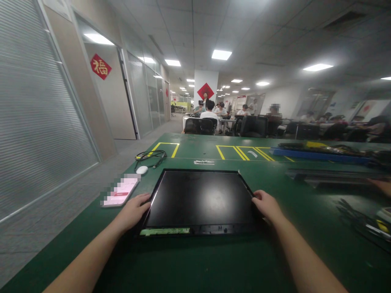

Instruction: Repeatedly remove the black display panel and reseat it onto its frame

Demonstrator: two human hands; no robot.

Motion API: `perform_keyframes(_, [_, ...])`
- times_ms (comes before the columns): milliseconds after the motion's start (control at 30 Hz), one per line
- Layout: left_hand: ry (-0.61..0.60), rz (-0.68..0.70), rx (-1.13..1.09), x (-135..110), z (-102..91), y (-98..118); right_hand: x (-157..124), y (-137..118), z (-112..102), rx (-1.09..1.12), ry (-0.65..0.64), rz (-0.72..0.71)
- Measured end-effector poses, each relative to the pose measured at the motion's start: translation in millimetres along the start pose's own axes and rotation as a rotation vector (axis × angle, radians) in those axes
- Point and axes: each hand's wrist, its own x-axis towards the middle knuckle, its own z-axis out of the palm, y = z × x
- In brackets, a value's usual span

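Note:
A flat black panel (pixel 200 199), like a bare screen, lies on the green table (pixel 195 264) right in front of me. A green circuit strip (pixel 165 231) runs along its near edge. My left hand (pixel 132 211) grips the panel's left edge with curled fingers. My right hand (pixel 267 205) holds the right edge the same way.
A phone (pixel 120 192) lies left of the panel, with a small white device (pixel 141 169) and a black cable (pixel 151 156) beyond it. Dark trays and parts (pixel 324 152) fill the table's right side, where another person's hand (pixel 381 186) shows. People sit at desks far back.

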Motion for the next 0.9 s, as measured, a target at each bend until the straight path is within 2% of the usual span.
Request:
perform_keyframes(133, [0.045, -0.205, -0.306, -11, -8.3, 24, 1, 3, 1, 0.014, 0.007, 0.006])
perform_keyframes(300, [0.049, -0.535, -0.645, -23, -13.8, 58, 1, 4, 1, 0.010, 0.030, -0.022])
perform_keyframes(367, [0.045, -0.615, -0.766, -26, -13.4, 67, 0, 3, 0, 0.011, 0.031, -0.023])
perform_keyframes(533, [0.049, -0.636, -0.985, -28, -8.4, 71, -2, 0, -2, 0.001, 0.029, -0.013])
perform_keyframes(900, [0.043, -0.651, -1.130, -23, -0.3, 59, -3, -1, -2, 0.002, 0.025, -0.013])
